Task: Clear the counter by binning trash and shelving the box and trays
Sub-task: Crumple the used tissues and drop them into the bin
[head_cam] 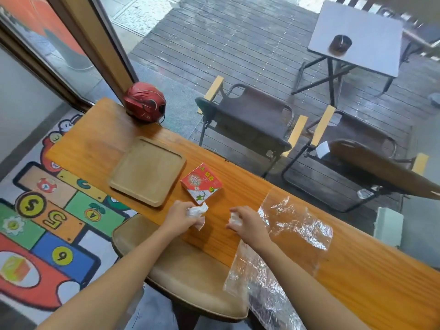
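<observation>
On the long orange wooden counter [238,186] lie a pale wooden tray [147,171] and, to its right, a small red box [202,184] with a cartoon print. My left hand [182,216] grips crumpled white tissue [196,210] just in front of the box. My right hand [245,221] holds another small white wad [234,220] above the counter. A large sheet of clear plastic wrap [295,225] lies on the counter under and right of my right forearm and hangs over the near edge.
A red helmet [144,102] sits at the counter's far end by the window frame. A padded stool [188,270] stands under my arms. Beyond the glass are folding chairs [250,120] and a grey table [357,36]. A colourful floor mat [47,210] lies left.
</observation>
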